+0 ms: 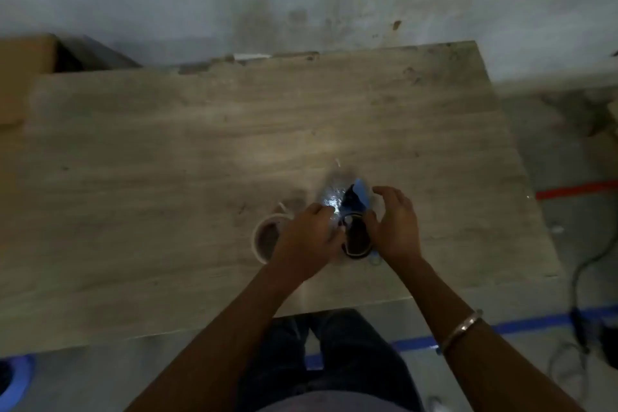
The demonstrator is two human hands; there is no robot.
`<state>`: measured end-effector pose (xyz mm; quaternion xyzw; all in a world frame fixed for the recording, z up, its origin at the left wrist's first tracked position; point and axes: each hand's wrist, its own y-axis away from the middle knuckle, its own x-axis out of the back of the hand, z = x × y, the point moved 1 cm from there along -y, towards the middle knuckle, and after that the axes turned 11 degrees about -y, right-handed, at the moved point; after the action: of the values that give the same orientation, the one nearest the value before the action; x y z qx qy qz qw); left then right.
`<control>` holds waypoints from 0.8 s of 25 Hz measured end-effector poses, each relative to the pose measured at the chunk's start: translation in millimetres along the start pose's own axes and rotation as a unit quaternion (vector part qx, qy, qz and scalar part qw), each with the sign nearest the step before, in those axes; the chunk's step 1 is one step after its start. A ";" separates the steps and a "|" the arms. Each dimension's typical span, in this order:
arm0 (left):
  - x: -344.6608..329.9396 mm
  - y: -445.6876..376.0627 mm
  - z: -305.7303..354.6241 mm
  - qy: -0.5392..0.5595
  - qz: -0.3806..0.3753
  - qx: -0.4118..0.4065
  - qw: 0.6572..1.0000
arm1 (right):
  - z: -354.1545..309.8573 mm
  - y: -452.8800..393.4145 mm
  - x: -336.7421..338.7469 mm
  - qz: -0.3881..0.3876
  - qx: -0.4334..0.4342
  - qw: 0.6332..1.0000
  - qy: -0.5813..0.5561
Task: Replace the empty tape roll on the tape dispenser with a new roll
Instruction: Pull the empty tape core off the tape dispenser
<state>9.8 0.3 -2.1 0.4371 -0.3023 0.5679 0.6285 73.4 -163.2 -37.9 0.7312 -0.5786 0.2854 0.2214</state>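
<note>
Blue-and-black tape dispenser (pixel 355 214) standing on the wooden worktop (pixel 167 177), near its front edge and a little right of centre, blurred and partly hidden between two hands. Shiny clear tape (pixel 332 199) catching the light at the dispenser's far left side. Left hand (pixel 309 237) pressed against the dispenser's left side, fingers curled around the tape area; exact grip hard to make out. Right hand (pixel 394 227) cupped at the dispenser's right side, thumb touching the body, fingers spread apart and lifted. Pale tape roll (pixel 267 237) lying flat on the worktop just left of the left hand, partly covered by the wrist. Metal bangle (pixel 463 328) on the right forearm. Blue tape line (pixel 521 324) on the floor. No readable writing or brand anywhere.
</note>
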 end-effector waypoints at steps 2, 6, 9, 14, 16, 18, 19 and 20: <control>-26.5 -8.2 1.7 0.052 -0.016 0.021 0.998 | 16.1 8.1 -10.4 0.021 -0.103 0.994 -0.037; -58.2 -17.8 3.2 0.046 -0.004 0.028 0.999 | 32.9 24.1 -26.7 0.041 -0.125 0.982 -0.133; -68.1 -22.9 0.3 0.037 0.045 0.037 0.998 | 32.2 17.7 -29.3 0.037 -0.086 0.979 -0.183; -80.0 -15.1 7.6 0.053 0.134 0.084 0.986 | 40.3 14.5 -31.1 0.055 -0.047 0.979 -0.193; -84.4 -9.2 8.2 0.072 0.179 0.107 0.975 | 40.5 15.6 -31.8 0.064 -0.048 0.974 -0.214; -86.8 -4.4 8.6 0.085 0.206 0.119 0.968 | 42.8 16.1 -34.8 0.063 -0.061 0.961 -0.261; -89.9 -2.6 9.2 0.089 0.212 0.117 0.966 | 44.7 17.4 -35.8 0.062 -0.066 0.954 -0.285; -94.1 -0.2 10.3 0.100 0.214 0.110 0.965 | 47.1 20.6 -36.4 0.059 -0.065 0.949 -0.303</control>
<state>-5.0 -51.3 -80.1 0.3699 -0.2601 0.7599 0.4669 54.9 -172.7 -97.4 0.7322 -0.6775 0.0247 0.0653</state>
